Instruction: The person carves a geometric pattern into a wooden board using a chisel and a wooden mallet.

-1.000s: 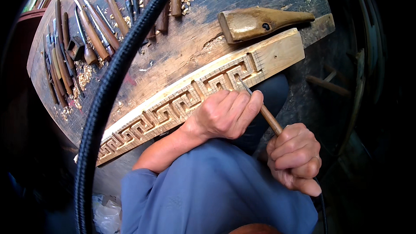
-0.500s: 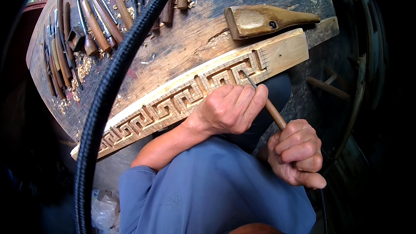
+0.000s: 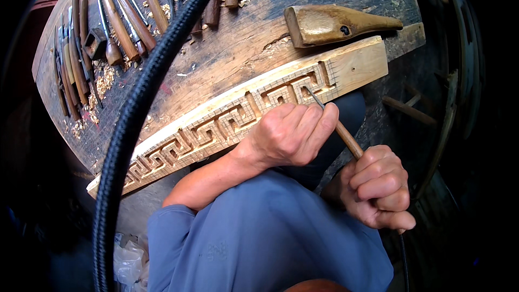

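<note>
A long pale wooden board [image 3: 361, 65], carved with an angular meander pattern over a pencilled grid, lies along the bench's near edge. A slim chisel [image 3: 348, 138] has its steel tip in a groove toward the board's right end. My left hand [image 3: 297, 132] is closed round the chisel just behind the blade, with its knuckles over the board. My right hand [image 3: 378, 186] grips the wooden handle lower down, beyond the board's near edge. A wooden mallet [image 3: 319, 24] rests on the bench just behind the board, its narrow end pointing right.
The worn wooden bench [image 3: 227, 59] bears several chisels and gouges [image 3: 121, 27] among wood shavings [image 3: 105, 86]. A thick black braided cable [image 3: 140, 103] crosses the view close to the camera. A plastic bag [image 3: 130, 259] sits lower left; a wooden frame [image 3: 411, 111] stands at right.
The whole scene has shifted a little right and up in the picture. Both hands keep their grip on the chisel, whose tip stays in the same groove.
</note>
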A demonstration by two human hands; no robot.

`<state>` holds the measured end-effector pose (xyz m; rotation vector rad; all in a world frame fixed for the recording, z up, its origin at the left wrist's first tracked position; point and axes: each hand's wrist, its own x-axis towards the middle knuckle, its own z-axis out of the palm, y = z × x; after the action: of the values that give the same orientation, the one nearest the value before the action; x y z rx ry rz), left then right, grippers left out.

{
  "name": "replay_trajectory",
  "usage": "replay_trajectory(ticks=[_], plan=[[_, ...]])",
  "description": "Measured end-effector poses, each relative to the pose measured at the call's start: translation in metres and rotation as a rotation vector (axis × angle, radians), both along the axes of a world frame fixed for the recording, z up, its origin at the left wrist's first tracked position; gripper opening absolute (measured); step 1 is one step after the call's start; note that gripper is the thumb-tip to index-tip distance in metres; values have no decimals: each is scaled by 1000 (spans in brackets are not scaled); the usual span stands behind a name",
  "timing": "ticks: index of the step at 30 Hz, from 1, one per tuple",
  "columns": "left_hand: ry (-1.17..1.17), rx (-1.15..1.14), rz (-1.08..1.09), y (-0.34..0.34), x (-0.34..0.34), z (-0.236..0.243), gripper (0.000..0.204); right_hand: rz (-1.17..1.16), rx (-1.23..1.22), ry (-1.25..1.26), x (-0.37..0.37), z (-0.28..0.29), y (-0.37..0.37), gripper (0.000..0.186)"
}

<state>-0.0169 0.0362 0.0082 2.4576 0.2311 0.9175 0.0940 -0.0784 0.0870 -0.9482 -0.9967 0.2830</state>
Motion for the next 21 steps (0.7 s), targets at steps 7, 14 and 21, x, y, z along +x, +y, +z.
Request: replay_trajectory(ticks=[7,14,21], plan=[[-24,-167,85,-18,8,-5,29,-35,-64,92,6,8,12,66],[-78,-185,39,-15,10,-9,29,30,16,66,14,1,4,61],[-128,-157,4,-15,4,-21,30,125,-9,-47,2,-1,0,65]])
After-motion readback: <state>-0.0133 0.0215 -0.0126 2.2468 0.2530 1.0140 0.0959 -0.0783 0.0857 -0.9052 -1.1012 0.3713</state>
